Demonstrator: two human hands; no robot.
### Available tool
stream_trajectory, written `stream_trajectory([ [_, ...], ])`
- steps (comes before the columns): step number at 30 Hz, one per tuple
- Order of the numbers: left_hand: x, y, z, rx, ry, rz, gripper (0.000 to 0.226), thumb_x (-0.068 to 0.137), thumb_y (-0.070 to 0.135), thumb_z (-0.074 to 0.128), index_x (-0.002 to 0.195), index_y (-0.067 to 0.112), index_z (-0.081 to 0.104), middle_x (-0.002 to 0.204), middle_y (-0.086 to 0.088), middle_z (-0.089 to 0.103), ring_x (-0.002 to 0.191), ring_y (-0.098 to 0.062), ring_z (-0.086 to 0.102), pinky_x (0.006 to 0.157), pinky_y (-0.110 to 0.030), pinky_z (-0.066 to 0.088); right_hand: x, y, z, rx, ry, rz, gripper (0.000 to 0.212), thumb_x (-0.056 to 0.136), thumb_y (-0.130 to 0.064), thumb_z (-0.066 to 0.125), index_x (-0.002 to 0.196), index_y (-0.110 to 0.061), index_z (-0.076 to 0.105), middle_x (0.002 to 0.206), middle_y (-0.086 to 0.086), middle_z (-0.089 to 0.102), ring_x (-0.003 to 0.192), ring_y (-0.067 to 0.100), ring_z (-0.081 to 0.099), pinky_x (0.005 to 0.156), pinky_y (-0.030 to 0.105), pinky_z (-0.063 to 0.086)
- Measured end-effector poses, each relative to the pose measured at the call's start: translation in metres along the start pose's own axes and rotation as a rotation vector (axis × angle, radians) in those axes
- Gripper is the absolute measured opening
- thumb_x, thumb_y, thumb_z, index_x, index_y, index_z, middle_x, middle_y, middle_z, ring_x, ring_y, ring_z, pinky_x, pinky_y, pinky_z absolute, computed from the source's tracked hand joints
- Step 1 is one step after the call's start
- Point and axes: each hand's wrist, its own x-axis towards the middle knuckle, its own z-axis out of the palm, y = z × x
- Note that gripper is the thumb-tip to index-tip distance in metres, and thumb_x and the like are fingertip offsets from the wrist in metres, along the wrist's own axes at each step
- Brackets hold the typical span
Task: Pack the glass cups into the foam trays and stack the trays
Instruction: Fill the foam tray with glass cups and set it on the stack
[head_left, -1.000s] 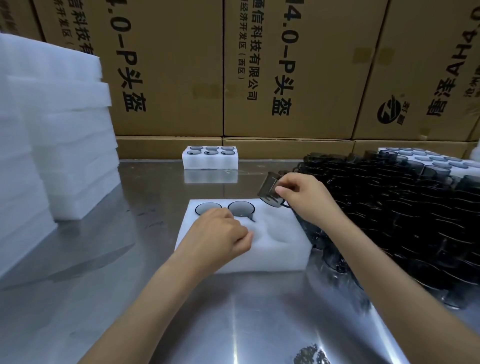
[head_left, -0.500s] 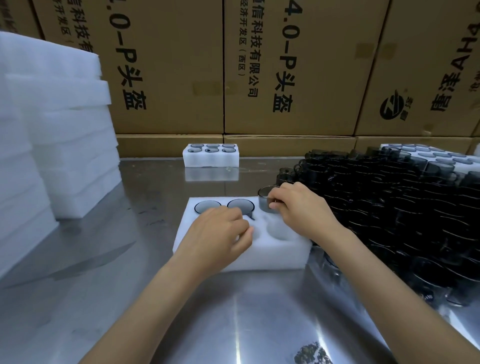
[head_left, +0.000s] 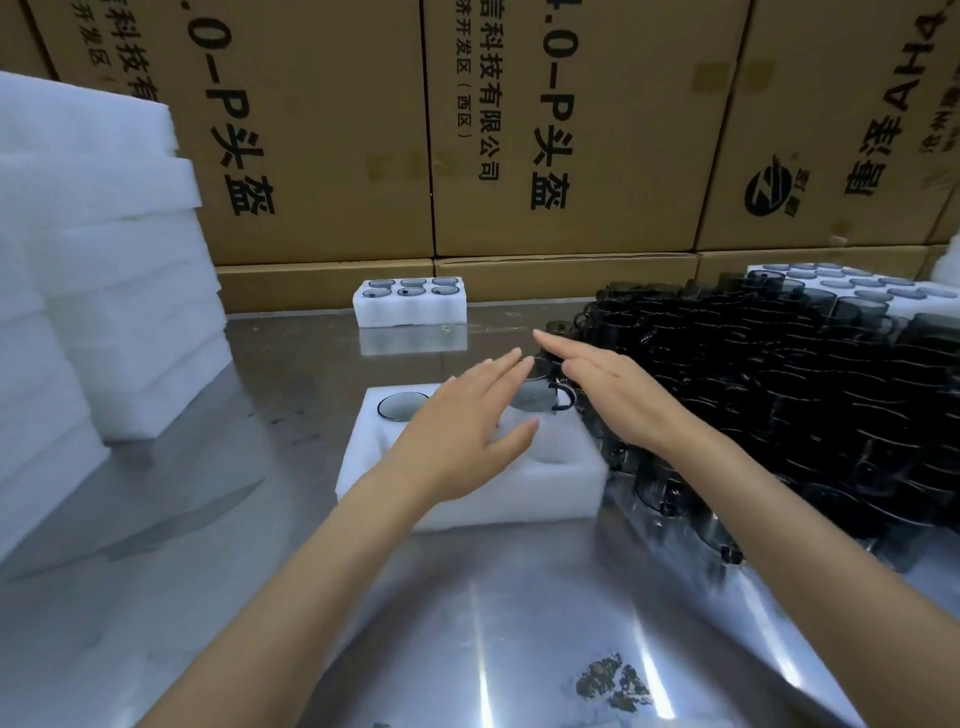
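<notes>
A white foam tray (head_left: 550, 486) lies on the steel table in front of me. A grey glass cup (head_left: 400, 405) sits in its back left hole. Another cup (head_left: 535, 397) with a dark handle sits in the back right hole. My left hand (head_left: 462, 426) hovers flat over the tray's middle, fingers straight, hiding the middle back hole. My right hand (head_left: 613, 384) is stretched flat beside the back right cup, holding nothing. A big heap of dark glass cups (head_left: 779, 384) covers the table on the right.
A filled foam tray (head_left: 410, 304) stands at the back by the cardboard boxes (head_left: 322, 130). Tall stacks of foam trays (head_left: 104, 249) rise on the left. More filled trays (head_left: 857, 286) lie behind the cup heap. A dark smudge (head_left: 613, 680) marks the table.
My right hand set the cup it held into the back right hole and let go. Both hands opened flat; the left one lifted off the tray.
</notes>
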Motion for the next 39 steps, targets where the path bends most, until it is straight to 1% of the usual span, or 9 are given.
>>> stream_trajectory([
  [6,0.015,-0.002,0.011,-0.022,-0.095,-0.024,0.061,0.098,0.041,0.038,0.152,0.028,0.012,0.158,0.014,0.007,0.145,-0.005,0.004,0.116,-0.030,0.010,-0.002,0.004,0.007,-0.119,-0.023,0.084,0.050,0.094,-0.039,0.022,0.140,-0.037,0.042,0.144,-0.011,0.045,0.134,0.011,0.039,0.111,0.039,0.032],
  [8,0.014,-0.005,0.013,-0.067,-0.105,-0.045,0.063,0.097,0.042,0.040,0.152,0.029,0.012,0.158,0.015,0.008,0.145,-0.003,0.004,0.114,-0.027,0.015,0.000,0.000,0.007,-0.111,0.012,0.093,0.050,0.091,-0.033,0.029,0.137,-0.035,0.048,0.132,-0.005,0.058,0.123,0.017,0.051,0.105,0.038,0.039],
  [12,0.018,-0.008,0.011,-0.100,-0.206,-0.102,0.069,0.096,0.045,0.040,0.151,0.031,0.001,0.158,0.018,-0.005,0.144,-0.005,0.010,0.111,-0.028,0.023,0.004,-0.006,0.009,-0.155,0.020,0.102,0.050,0.088,-0.021,0.035,0.134,-0.031,0.052,0.138,-0.006,0.053,0.130,0.017,0.044,0.106,0.036,0.037],
  [15,0.020,-0.007,0.009,-0.103,-0.273,-0.114,0.073,0.096,0.045,0.039,0.151,0.030,-0.006,0.158,0.017,-0.010,0.144,-0.009,0.014,0.112,-0.032,0.026,0.000,-0.009,0.008,-0.137,0.029,0.109,0.048,0.089,-0.018,0.036,0.130,-0.033,0.056,0.124,-0.003,0.064,0.121,0.019,0.051,0.101,0.039,0.041],
  [19,0.020,-0.006,0.009,-0.065,-0.303,-0.100,0.074,0.095,0.048,0.039,0.151,0.026,-0.004,0.158,0.013,-0.009,0.145,-0.008,0.007,0.116,-0.031,0.016,-0.009,-0.008,0.011,-0.319,0.026,0.110,0.047,0.091,-0.021,0.035,0.129,-0.040,0.054,0.125,-0.004,0.063,0.109,0.024,0.057,0.084,0.036,0.046],
  [22,0.019,-0.003,0.012,0.018,-0.328,-0.082,0.070,0.096,0.050,0.035,0.152,0.024,0.003,0.160,0.006,-0.004,0.146,-0.008,-0.001,0.117,-0.031,0.003,-0.019,-0.007,0.025,-0.556,-0.007,0.065,0.040,0.091,-0.026,0.032,0.124,-0.031,0.054,0.124,-0.002,0.061,0.106,0.026,0.057,0.083,0.038,0.046],
  [32,0.022,-0.001,0.015,0.040,-0.334,-0.118,0.066,0.095,0.049,0.036,0.151,0.029,0.009,0.160,0.007,0.003,0.146,-0.008,-0.001,0.117,-0.037,0.001,-0.022,-0.005,0.032,-0.586,-0.016,0.050,0.033,0.094,-0.029,0.027,0.112,-0.025,0.054,0.121,-0.007,0.057,0.107,0.020,0.056,0.073,0.034,0.038],
  [35,0.017,0.002,0.017,0.025,-0.211,-0.121,0.056,0.093,0.047,0.037,0.146,0.031,0.028,0.156,0.007,0.025,0.145,-0.010,0.011,0.116,-0.039,0.007,-0.022,-0.009,0.032,-0.572,-0.050,0.095,0.037,0.096,-0.031,0.026,0.120,-0.023,0.053,0.129,-0.004,0.054,0.113,0.022,0.053,0.080,0.036,0.038],
  [39,0.003,0.010,0.014,0.005,0.112,-0.098,0.056,0.082,0.054,0.030,0.117,0.022,0.061,0.114,0.005,0.065,0.115,-0.017,0.052,0.098,-0.032,0.033,-0.028,-0.014,0.025,-0.480,-0.098,0.099,0.038,0.100,-0.038,0.027,0.124,-0.018,0.050,0.135,-0.003,0.047,0.132,0.020,0.038,0.096,0.038,0.036],
])
